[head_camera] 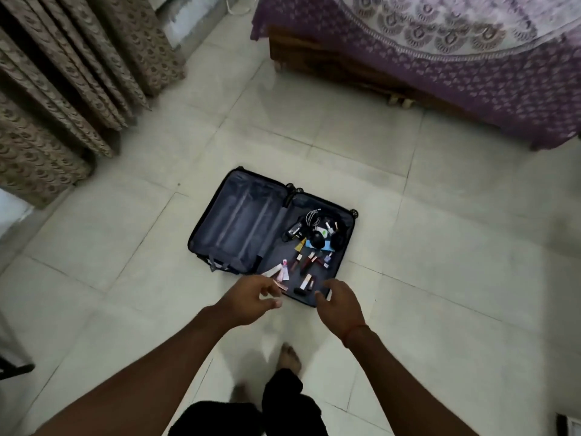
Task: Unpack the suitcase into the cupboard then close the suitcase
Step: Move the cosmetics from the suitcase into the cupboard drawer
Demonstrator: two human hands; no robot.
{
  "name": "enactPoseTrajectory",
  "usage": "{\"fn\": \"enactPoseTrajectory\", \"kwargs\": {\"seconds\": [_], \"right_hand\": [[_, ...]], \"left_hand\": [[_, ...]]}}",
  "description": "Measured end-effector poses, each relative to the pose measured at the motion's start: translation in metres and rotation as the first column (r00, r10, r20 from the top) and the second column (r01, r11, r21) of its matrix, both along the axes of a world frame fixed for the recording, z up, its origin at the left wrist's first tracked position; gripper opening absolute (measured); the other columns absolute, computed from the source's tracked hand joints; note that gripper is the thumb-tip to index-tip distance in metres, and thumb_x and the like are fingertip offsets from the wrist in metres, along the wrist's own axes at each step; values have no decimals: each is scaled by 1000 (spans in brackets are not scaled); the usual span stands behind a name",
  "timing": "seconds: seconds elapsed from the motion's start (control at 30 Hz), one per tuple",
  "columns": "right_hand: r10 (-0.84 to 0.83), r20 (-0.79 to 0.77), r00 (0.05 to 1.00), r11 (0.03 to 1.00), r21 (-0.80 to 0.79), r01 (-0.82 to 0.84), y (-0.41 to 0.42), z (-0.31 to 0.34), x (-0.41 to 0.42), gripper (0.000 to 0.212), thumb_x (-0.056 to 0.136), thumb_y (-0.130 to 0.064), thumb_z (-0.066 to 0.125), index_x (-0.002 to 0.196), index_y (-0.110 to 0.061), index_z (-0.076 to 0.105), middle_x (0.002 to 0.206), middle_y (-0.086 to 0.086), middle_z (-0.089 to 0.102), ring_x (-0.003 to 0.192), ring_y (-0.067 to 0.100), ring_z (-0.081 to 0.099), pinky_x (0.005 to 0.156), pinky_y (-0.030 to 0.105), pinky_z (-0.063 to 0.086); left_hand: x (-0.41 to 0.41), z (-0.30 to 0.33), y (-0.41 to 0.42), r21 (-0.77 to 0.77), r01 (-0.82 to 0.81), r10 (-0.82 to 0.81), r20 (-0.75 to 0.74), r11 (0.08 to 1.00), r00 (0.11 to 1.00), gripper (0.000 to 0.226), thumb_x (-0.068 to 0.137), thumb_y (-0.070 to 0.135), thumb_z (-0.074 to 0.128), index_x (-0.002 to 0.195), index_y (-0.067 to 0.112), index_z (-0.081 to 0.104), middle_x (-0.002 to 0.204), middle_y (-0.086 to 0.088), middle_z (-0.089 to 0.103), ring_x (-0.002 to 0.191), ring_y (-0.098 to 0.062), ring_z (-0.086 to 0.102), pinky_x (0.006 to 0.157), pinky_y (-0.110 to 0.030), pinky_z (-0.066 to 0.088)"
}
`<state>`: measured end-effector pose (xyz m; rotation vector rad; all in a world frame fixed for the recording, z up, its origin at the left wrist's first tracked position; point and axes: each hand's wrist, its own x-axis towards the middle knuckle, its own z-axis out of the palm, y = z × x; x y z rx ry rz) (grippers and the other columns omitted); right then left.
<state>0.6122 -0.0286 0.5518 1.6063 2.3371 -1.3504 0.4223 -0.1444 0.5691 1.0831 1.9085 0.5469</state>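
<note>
both hands reach down empty, left hand (251, 298) loosely curled, right hand (341, 302) spread, over the suitcase (239, 221) lying open on the floor. gather the small cosmetics (306, 265) nearest first (cables (311, 220) further back), gripping several together.

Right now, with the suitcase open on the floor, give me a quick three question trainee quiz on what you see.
1. True or false: the suitcase lies shut on the tiled floor.
2. Which half holds the small loose items: A, the left half; B, the right half; C, both?
3. Fill in: the left hand and right hand hang above the suitcase's ____ edge, holding nothing.

Key: 1 false, it lies open flat. 2 B, the left half shows only lining. 3 near.
</note>
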Motion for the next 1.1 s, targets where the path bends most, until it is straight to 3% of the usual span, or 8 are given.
{"fn": "enactPoseTrajectory", "kwargs": {"seconds": [0.23,0.37,0.5,0.6,0.8,0.93,1.0,1.1], "right_hand": [[-7,113,994,998,-64,15,43,-202,-48,21,90,-15,58,100,2,64,106,18,65,101,33,59,83,33,43],[-38,164,986,993,-106,56,65,-345,-60,18,90,-11,52,78,1,59,85,20,65,83,37,60,72,38,47],[-51,171,984,995,-78,66,96,-475,-66,19,90,-14,52,73,-10,58,79,5,66,75,24,60,65,27,41],[-25,137,990,994,-101,39,124,-546,-72,22,86,-11,57,64,-7,57,63,1,61,60,15,57,59,29,45],[244,-12,970,816,-538,-212,179,-589,-87,6,67,-9,63,63,-6,63,53,-3,63,42,2,52,41,18,36],[478,47,877,628,-716,-304,205,-590,-86,13,91,-26,63,84,-16,68,67,-7,61,57,3,53,43,16,37],[465,95,880,671,-686,-281,207,-593,-89,16,89,-29,66,77,-19,68,66,-7,62,59,6,54,44,15,38],[191,225,955,915,-392,-91,199,-620,-101,28,87,-40,68,74,-15,67,66,1,65,58,14,56,48,22,45]], "left_hand": [[-62,-199,80,-50,265,-261,81,963,962,13,69,10,83,70,18,73,71,10,66,72,12,60,64,-4,41],[-92,-345,117,173,345,-346,-25,923,938,7,71,11,78,70,12,71,71,10,63,67,3,58,70,-6,42],[-102,-482,146,328,374,-331,-182,867,926,21,84,26,57,76,12,69,78,0,63,72,-10,58,65,-25,47],[-101,-566,169,338,378,-290,-282,862,914,18,81,34,64,76,16,67,78,1,62,69,-16,60,62,-32,48],[-77,-621,206,137,203,-171,-218,969,961,31,68,37,56,61,9,68,56,-4,64,57,-19,61,55,-30,48],[-80,-631,230,-69,-106,119,223,992,968,34,59,36,48,41,9,57,40,-10,50,36,-25,46,40,-23,35],[-83,-631,236,-242,-64,147,343,968,928,41,65,39,45,44,5,56,43,-11,49,34,-23,41,38,-17,31],[-91,-632,244,-395,116,42,370,911,928,51,79,37,35,48,3,55,43,-11,48,33,-19,38,41,-14,28]]}}
